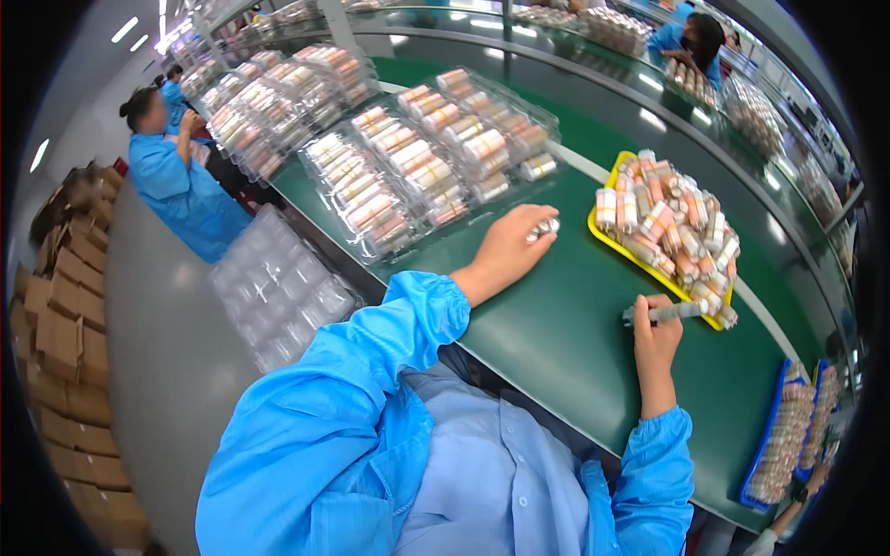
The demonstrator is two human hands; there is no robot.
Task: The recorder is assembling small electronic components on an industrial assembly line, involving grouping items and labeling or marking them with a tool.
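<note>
Left hand [508,248] sits mid-frame on the green table [556,324], fingers curled around a small roll [545,227] that pokes out at the fingertips, just below the nearest clear tray [389,185]. Right hand [656,338] is lower right of centre, fist closed on a long stick [663,313] of stacked rolls held crosswise, its right end touching the near rim of the yellow tray [601,236].

That yellow tray, right of centre, is heaped with rolls [667,227], white and pink-orange, piled loosely and spilling toward the near corner. Upper centre, the clear plastic trays hold neat rows of the same rolls; one tray lies close to the left hand, another [491,120] just behind it, more running off to the upper left along the table. Empty clear trays [278,287] stack below the table edge at centre left.

Lower right corner, blue trays [774,435] packed with rolls stand near the table's end. Both blue sleeves [371,371] come in from the bottom. At upper left a person in a blue coat [181,185] stands by the table; another in blue [691,42] leans over the far belt at the top right. Cardboard boxes [65,334] stack along the left edge.
</note>
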